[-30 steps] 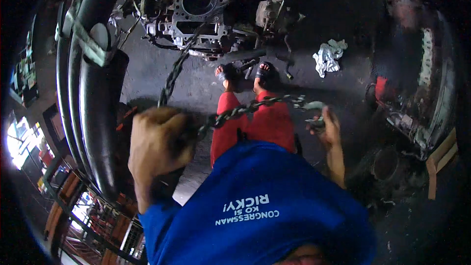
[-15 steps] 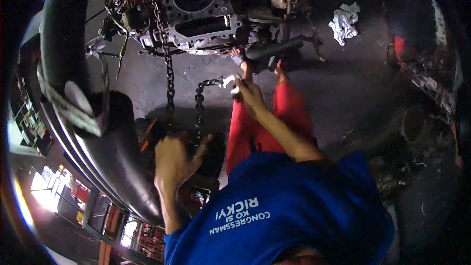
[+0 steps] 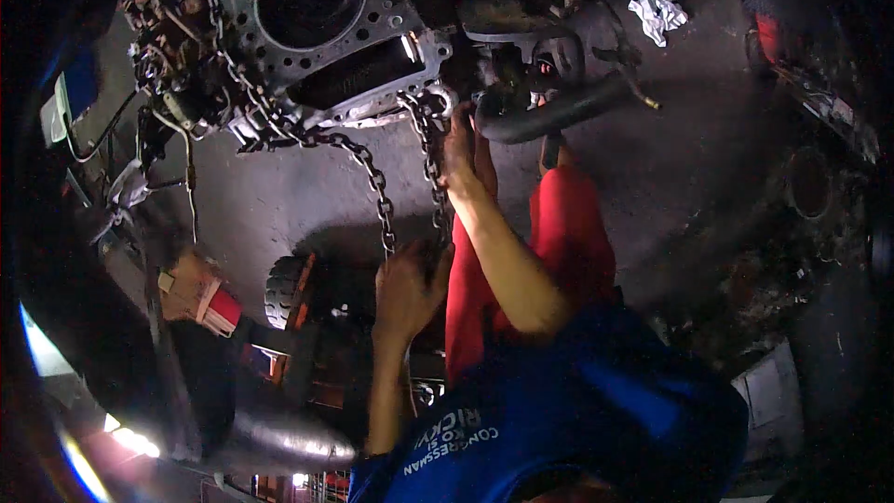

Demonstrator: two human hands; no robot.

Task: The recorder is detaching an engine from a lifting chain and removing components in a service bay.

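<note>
A steel chain (image 3: 377, 186) runs from the top of an engine block (image 3: 400, 23) and hangs in a loop towards me. My left hand (image 3: 408, 284) has its fingers curled at the lower part of this loop, where both strands meet it; the fingertips are dark. At the block's near right corner, my right hand (image 3: 458, 151) grips a curved metal hook-like fitting (image 3: 445, 95) on the chain's other end. The fitting lies close against the block's edge; whether it is attached there, I cannot tell. A large round bore (image 3: 312, 5) opens in the block's top face.
A thick black hose (image 3: 549, 115) curves beside my right hand. Crumpled pale paper or cloth (image 3: 658, 0) lies on the floor at far right. To the left are a cardboard box (image 3: 191, 284), a treaded tyre (image 3: 282, 291) and a large dark curved body (image 3: 279, 438).
My right hand has carried the chain's fitting forward to the block's corner. My left hand has moved right and forward to the chain. The view has shifted closer to the engine.
</note>
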